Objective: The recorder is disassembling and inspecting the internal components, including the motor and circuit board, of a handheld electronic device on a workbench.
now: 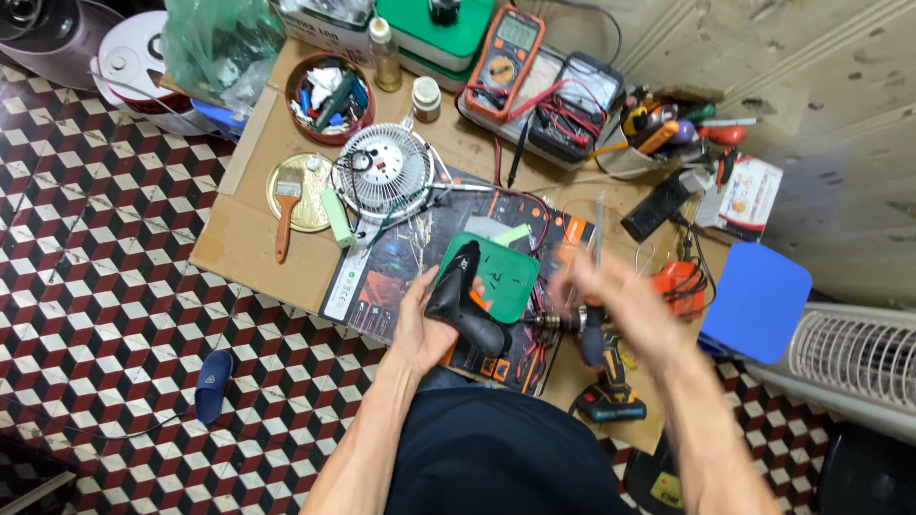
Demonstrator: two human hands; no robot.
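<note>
- Presently, the left hand (420,324) is wrapped around the handle of a black cordless drill (468,305), held low over the middle of the work mat (382,277), chuck pointing to the person's right.
- The right hand (611,300) sits at the chuck end and is blurred; it seems to pinch a thin rod or bit (598,224) standing upright, but I cannot tell how firmly the fingers close.
- A green pad (501,277) lies directly behind the drill; a second, yellow-and-black drill (611,386) rests on the mat's near right edge.
- Further out: a small round fan grille (385,170), a paintbrush (284,215) on a gold lid, an orange meter (504,59), and a cup of screwdrivers (658,129).
- Risk, in my judgement: fingers near the chuck could be caught if the trigger is squeezed.
- Risk: the thin rod could slip or bend, since the grip looks light.
- Risk: loose meter leads (558,114) and wires on the mat could snag a turning chuck.
</note>
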